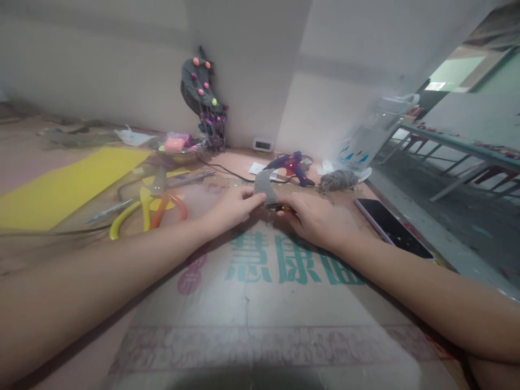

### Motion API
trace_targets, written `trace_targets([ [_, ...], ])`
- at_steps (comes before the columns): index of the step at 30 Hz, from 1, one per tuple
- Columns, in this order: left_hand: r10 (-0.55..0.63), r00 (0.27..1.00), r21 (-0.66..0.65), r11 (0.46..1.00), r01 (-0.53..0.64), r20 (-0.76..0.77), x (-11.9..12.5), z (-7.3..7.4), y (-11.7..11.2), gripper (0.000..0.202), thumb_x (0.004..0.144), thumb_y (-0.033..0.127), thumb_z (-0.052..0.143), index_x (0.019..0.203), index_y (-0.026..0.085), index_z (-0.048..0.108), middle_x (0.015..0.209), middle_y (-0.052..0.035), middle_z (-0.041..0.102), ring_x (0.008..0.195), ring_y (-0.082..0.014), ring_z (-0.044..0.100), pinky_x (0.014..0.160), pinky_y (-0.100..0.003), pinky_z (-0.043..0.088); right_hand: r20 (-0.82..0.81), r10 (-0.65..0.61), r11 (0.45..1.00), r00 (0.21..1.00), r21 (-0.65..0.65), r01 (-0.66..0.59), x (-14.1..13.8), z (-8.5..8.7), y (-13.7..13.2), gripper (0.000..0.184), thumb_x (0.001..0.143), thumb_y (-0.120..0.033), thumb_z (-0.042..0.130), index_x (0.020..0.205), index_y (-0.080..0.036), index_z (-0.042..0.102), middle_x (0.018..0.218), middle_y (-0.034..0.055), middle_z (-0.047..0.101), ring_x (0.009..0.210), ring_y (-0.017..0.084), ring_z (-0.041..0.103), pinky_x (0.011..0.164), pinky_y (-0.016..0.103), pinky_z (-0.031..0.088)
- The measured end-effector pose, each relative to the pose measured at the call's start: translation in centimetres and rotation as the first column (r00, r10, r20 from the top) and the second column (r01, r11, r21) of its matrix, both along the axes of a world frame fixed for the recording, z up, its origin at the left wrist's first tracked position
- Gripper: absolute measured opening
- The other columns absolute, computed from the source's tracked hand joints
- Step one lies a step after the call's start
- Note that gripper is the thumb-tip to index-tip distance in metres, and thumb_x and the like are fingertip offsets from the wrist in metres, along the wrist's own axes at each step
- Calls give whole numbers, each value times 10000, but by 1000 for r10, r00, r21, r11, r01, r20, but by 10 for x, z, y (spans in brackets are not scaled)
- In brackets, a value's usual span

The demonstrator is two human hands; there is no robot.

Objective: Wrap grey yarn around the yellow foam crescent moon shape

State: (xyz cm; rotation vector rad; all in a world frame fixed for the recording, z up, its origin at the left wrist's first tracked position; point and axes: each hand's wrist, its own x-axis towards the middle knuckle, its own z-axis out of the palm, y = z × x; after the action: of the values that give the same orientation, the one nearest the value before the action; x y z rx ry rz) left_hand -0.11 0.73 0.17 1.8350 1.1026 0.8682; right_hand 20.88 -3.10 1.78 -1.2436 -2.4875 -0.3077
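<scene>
Both my hands meet over the middle of the table around a small crescent (pixel 265 187) wrapped in grey yarn. My left hand (pixel 238 208) pinches its lower left edge between thumb and fingers. At its lower right end, my right hand (pixel 311 216) has its fingers curled in, with a small yellow bit showing at the fingertips that I cannot make out. Just behind the crescent lies a dark blue glue gun (pixel 298 169) with a red light lit. A loose ball of grey yarn (pixel 338 181) rests to its right.
Yellow-handled pliers (pixel 144 208), an orange-handled tool (pixel 160 212) and a yellow sheet (pixel 77 187) lie left. A larger grey crescent with pompoms (pixel 193 86) leans on the wall behind a bowl (pixel 181 157). At right are a phone (pixel 394 227) and a clear bottle (pixel 361 138).
</scene>
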Motion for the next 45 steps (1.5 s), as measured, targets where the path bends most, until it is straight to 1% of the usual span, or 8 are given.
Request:
trace_targets([
  [17,24,998,19,1000,-23,-52,1,0,0,389,827,477,526,571,189,474,477,46,444,447,-103,418,440,-235,271,81,70,994,994,83,-77,0,-6,4,284,987,-361,460,1026,-168,665,924,98,701,844,222,622,726,329,438],
  [26,13,999,0,1000,-13,-38,0,-1,-1,374,834,481,521,602,190,489,501,39,464,458,-109,421,450,-234,274,43,57,997,997,44,-59,1,-7,4,269,978,-364,472,1024,-183,666,915,87,703,845,222,624,724,323,438],
  [30,-9,1000,53,999,9,0,1,1,-1,370,850,455,509,595,189,473,545,40,464,502,-110,415,487,-236,293,-122,15,1000,992,17,-13,2,-7,3,252,957,-306,496,1140,-199,632,1015,78,714,879,215,645,759,321,466],
  [34,-29,999,67,997,27,26,2,1,-1,346,867,431,490,620,189,485,563,40,465,522,-115,406,510,-236,301,-378,-29,999,925,18,39,6,-11,9,403,893,-420,584,1213,-177,600,1068,99,712,829,219,652,722,319,482],
  [36,-44,999,86,995,43,18,2,2,-1,346,876,426,482,624,188,493,563,38,467,529,-119,405,518,-234,302,-438,-107,994,893,-61,89,8,-12,13,364,879,-424,592,1143,-181,655,1011,84,730,762,203,646,673,300,467],
  [39,-62,998,120,991,63,-16,1,2,-2,343,888,412,477,634,185,513,573,33,490,543,-123,418,532,-233,308,-454,-190,977,870,-178,120,7,-12,18,296,884,-432,565,930,-192,733,785,42,724,647,176,605,601,275,415],
  [42,-55,998,142,988,58,-22,1,4,-4,350,904,411,466,648,181,529,597,28,518,571,-125,446,555,-232,324,-461,-205,972,863,-202,123,6,-12,19,349,872,-481,559,754,-190,709,627,13,641,590,161,548,560,263,363],
  [45,-61,998,128,990,60,-2,1,3,-4,351,896,440,489,679,174,563,645,15,574,599,-128,482,563,-232,338,-486,-223,968,845,-211,134,6,-11,20,376,876,-491,538,691,-183,649,590,0,578,579,148,514,546,252,329],
])
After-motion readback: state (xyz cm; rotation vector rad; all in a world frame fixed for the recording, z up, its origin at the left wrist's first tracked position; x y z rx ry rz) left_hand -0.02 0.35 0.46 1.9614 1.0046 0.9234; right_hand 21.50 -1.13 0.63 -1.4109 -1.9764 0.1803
